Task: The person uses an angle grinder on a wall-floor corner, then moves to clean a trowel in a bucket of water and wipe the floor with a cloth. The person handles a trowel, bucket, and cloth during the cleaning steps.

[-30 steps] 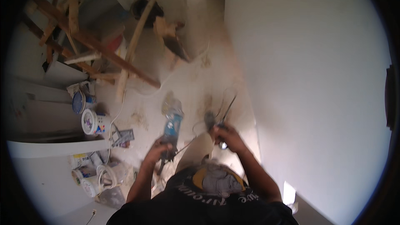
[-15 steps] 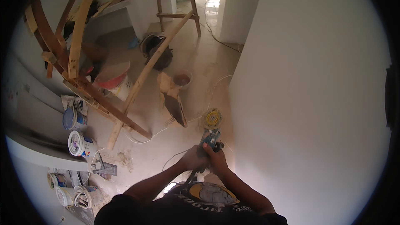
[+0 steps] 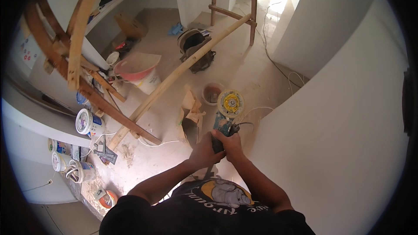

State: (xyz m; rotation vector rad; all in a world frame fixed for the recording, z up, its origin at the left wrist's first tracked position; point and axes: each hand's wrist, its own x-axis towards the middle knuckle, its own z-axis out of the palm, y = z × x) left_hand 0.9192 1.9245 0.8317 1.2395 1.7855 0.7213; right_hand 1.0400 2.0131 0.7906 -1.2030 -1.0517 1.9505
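Both my hands hold an angle grinder in front of my body, above the floor. My left hand is wrapped round the rear of its dark body. On the other side, my right hand grips the same body, thumb on top. The grinder's disc has a pale toothed rim and a yellow centre, and points away from me. A black side handle sticks out to the right below the disc. The disc is apart from the wall, and beyond it stands a small bucket.
A white wall rises close on my right. Wooden framework and a long pole cross the left side. A torn paper bag, backpack, red basin and paint buckets stand about. Cables trail on the floor.
My view has swung, so the room shifts in the picture. The grinder appears farther forward, its disc now near the small bucket. The disc's rim, smeared before, now looks sharp. Both hands keep hold.
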